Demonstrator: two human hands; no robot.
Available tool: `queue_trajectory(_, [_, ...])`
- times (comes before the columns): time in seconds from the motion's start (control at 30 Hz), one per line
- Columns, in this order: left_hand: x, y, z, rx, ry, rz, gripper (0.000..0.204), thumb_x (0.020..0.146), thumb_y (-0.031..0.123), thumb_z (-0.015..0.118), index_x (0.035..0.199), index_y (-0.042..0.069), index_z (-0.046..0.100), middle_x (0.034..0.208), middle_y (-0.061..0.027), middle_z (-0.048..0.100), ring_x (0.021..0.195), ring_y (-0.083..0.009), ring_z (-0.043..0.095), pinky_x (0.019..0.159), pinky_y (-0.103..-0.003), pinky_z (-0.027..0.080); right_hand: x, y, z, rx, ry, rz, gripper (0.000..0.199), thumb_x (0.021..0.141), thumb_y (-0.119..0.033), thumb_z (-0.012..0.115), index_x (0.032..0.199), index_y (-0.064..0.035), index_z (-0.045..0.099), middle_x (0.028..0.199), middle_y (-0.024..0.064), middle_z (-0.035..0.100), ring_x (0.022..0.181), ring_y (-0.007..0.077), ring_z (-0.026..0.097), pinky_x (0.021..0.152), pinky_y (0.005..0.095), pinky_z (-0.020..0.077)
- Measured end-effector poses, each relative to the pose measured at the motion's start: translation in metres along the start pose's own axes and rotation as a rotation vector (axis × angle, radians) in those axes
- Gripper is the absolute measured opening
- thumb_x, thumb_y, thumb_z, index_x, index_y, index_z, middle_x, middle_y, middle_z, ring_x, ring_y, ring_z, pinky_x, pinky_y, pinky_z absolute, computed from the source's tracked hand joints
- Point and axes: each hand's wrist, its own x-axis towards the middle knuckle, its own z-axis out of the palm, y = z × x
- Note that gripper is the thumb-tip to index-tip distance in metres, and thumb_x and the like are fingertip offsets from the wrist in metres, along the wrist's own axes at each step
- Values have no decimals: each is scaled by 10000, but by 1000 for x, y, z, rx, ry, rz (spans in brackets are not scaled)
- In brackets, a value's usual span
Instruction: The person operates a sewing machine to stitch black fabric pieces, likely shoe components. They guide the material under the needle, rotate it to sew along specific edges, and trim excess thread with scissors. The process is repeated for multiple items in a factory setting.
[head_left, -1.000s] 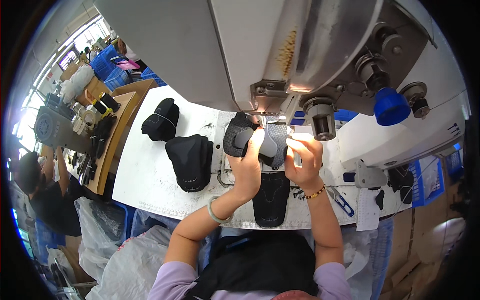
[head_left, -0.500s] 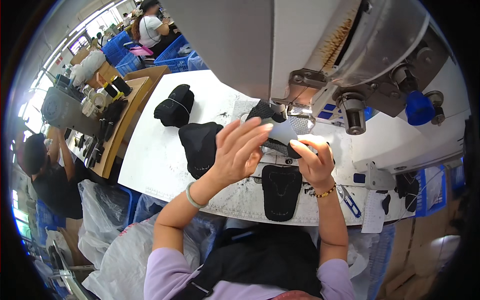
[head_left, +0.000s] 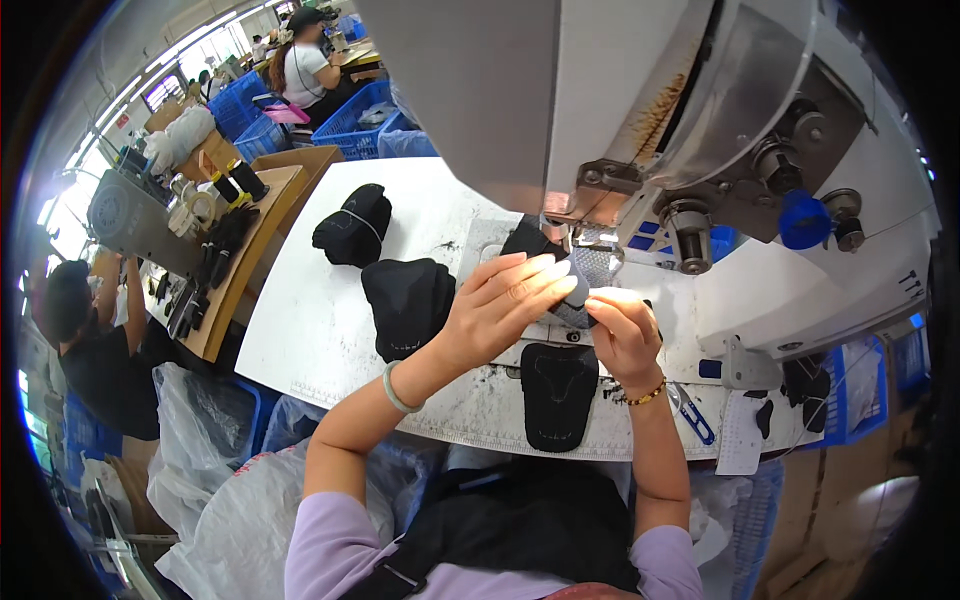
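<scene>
Under the needle area of a white sewing machine (head_left: pixel 465 90) lies a black and grey fabric piece (head_left: pixel 572 313), its far end dark and its near side curved up. My left hand (head_left: pixel 500 308) rests across its left part, fingers stretched out and lying flat, thumb mostly hidden. On the right, my right hand (head_left: pixel 627 338) pinches the piece's edge between thumb and fingertips. Just nearer to me, a black shaped fabric piece (head_left: pixel 557 400) with a pale stitched outline lies flat at the table's front edge. A stack of similar black pieces (head_left: pixel 405 308) sits left of my left hand.
A tied black bundle (head_left: pixel 353 228) lies farther back on the white table (head_left: pixel 290 330). Blue-handled thread snips (head_left: pixel 693 417) and a white card (head_left: pixel 740 432) are at the front right. Plastic bags (head_left: pixel 240 520) hang below at left. Another person (head_left: pixel 95 340) works beyond, at a neighbouring machine.
The fabric piece has turned and come down against the machine bed, its pale face now mostly hidden. My left fingers have moved onto it; my right hand still pinches its edge.
</scene>
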Motion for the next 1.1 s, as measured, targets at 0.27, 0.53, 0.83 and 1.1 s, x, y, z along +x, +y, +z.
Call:
queue_trajectory(0.27, [22,2,-16,4,-141,67,257,718,32,576,963,5,647,979,-98,657,939,-236,631,853,-369,524,15,2,-14,-189,-91,32,225,710,-11,634,922,-88,643,995,12,651,875,198,566,828,357,411])
queue_trajectory(0.53, [28,-6,-20,-15,-226,116,319,712,61,611,1026,6,620,1029,-82,616,970,-212,596,890,-353,493,5,4,-18,-177,-144,73,186,680,55,662,845,-29,658,946,71,657,905,238,623,795,327,489])
queue_trajectory(0.83, [22,-21,-9,-110,-148,105,329,691,56,610,1017,24,635,988,-53,614,973,-219,609,833,-334,515,15,-3,-11,-272,-122,52,283,691,-18,695,961,-102,688,797,-31,541,696,137,529,734,322,433])
queue_trajectory(1.1, [12,-38,4,-238,-86,0,388,605,-32,619,987,34,630,1016,-79,629,978,-257,611,769,-343,514,19,-25,4,-428,-138,111,274,732,-56,677,997,-124,682,856,-69,584,662,90,506,758,270,404])
